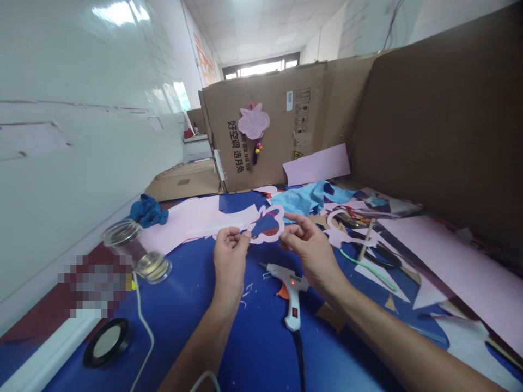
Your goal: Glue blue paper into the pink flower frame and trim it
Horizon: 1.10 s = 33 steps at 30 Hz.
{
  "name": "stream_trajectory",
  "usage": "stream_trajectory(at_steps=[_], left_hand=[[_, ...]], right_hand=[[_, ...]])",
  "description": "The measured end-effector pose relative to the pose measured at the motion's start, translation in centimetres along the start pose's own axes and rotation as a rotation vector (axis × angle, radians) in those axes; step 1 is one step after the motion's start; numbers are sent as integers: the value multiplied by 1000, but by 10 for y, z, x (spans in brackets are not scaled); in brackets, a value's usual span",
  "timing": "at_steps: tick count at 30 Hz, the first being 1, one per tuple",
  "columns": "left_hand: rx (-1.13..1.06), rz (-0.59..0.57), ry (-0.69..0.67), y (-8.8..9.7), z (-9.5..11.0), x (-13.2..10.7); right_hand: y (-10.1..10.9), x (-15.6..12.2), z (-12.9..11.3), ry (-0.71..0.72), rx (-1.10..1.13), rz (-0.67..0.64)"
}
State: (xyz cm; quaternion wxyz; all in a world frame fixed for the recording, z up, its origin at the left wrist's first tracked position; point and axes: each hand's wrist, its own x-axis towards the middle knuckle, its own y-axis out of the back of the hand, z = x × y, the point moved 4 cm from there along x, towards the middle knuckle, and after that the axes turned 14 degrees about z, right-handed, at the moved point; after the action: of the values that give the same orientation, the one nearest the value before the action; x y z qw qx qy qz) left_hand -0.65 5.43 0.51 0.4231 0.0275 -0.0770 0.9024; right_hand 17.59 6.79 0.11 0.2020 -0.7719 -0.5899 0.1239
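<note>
Two cardboard walls (429, 125) enclose the blue table (253, 348) beneath the pink cutout (281, 218)

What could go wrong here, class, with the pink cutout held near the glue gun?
The glue gun lies just under the right hand with its red light on; its tip may burn a wrist. The thin cutout, pinched by it and the left hand, could tear.

pink flower-outline cutout (267, 224) | thin, open-centred | held above blue table

Glue gun (291, 294) mid-table; glass jar (137, 251) left; cardboard box (278, 141) behind.
</note>
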Motion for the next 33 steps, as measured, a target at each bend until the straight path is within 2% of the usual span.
stream_trajectory(at_steps=[1, 3, 6, 9, 16, 33], left_hand=[[62, 9, -141, 0, 7, -2], [152, -92, -360, -4, 18, -11], [152, -248, -489, -11, 24, -25], [155, -295, -485, -13, 23, -29], [182, -317, -449, -13, 23, -25], [188, -251, -360, -12, 13, -23]], right_hand=[[0, -1, 0, 6, -5, -5], [-1, -2, 1, 17, -15, -23], [-2, -4, 3, 24, -36, -53], [-3, -5, 6, 37, -52, -81], [-5, -8, 8, 81, -101, -112], [-9, -10, 11, 21, -106, -133]])
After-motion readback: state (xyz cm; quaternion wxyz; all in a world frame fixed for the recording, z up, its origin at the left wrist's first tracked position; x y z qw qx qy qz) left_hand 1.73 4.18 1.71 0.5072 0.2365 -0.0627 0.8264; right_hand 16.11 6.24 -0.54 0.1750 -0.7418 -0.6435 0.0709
